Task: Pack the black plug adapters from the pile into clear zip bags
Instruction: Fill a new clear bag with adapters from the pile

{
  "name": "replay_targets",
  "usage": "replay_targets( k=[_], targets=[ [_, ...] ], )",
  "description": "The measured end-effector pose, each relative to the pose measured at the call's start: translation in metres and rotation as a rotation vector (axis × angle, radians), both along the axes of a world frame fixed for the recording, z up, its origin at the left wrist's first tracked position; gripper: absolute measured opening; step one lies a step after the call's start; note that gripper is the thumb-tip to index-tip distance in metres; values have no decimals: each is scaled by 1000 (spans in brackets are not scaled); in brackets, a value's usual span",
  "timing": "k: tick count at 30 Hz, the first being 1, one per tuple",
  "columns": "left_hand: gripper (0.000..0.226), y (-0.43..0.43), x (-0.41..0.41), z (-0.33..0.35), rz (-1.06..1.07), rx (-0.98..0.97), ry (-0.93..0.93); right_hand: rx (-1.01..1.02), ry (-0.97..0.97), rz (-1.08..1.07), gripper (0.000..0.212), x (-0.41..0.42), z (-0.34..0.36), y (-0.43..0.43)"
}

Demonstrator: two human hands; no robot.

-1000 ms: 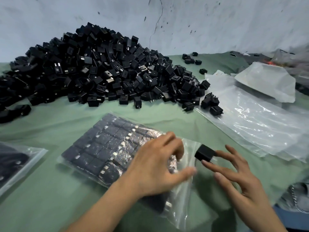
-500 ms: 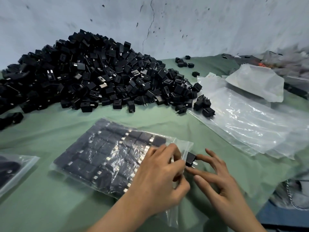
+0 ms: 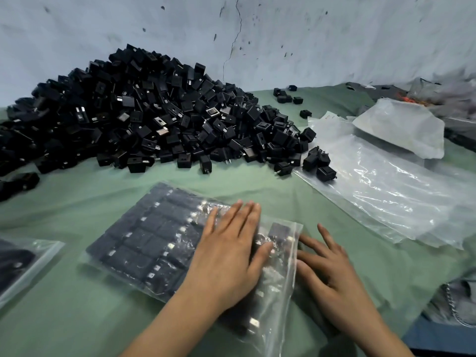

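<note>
A big pile of black plug adapters (image 3: 144, 119) lies at the back left against the wall. In front of me a clear zip bag (image 3: 154, 240) lies flat, filled with rows of adapters. My left hand (image 3: 229, 256) presses flat on the bag's right part, fingers straight. My right hand (image 3: 327, 264) rests with spread fingers at the bag's open right edge, fingertips touching the plastic. One adapter (image 3: 279, 231) sits just inside that edge.
A stack of empty clear bags (image 3: 381, 191) lies at the right, with a few loose adapters (image 3: 319, 163) on its near corner. Another filled bag (image 3: 23, 264) shows at the left edge. Green cloth (image 3: 296, 199) covers the table.
My right hand pushed the adapter it held into the bag's open end and let it go. My left hand flattened out on top of the bag.
</note>
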State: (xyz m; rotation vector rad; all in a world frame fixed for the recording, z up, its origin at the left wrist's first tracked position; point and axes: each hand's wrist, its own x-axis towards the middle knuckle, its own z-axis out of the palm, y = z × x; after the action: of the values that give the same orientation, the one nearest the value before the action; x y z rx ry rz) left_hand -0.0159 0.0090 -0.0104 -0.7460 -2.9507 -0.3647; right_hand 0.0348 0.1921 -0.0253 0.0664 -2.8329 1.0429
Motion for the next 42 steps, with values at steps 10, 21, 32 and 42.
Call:
replay_targets(
  k=[10, 21, 32, 42],
  targets=[
    [70, -6, -6, -17, -40, -146, -92, -41, -30, 132, 40, -22, -3, -5],
    [79, -5, -3, -15, -29, -165, -122, -488, 269, -145, 38, -16, -16, 7],
    [77, -3, -2, -11, -38, -190, -159, -37, 175, -311, 27, -152, 8, 78],
    [75, -4, -5, -14, -44, -175, -124, 178, 269, -308, 12, -164, -8, 93]
  ],
)
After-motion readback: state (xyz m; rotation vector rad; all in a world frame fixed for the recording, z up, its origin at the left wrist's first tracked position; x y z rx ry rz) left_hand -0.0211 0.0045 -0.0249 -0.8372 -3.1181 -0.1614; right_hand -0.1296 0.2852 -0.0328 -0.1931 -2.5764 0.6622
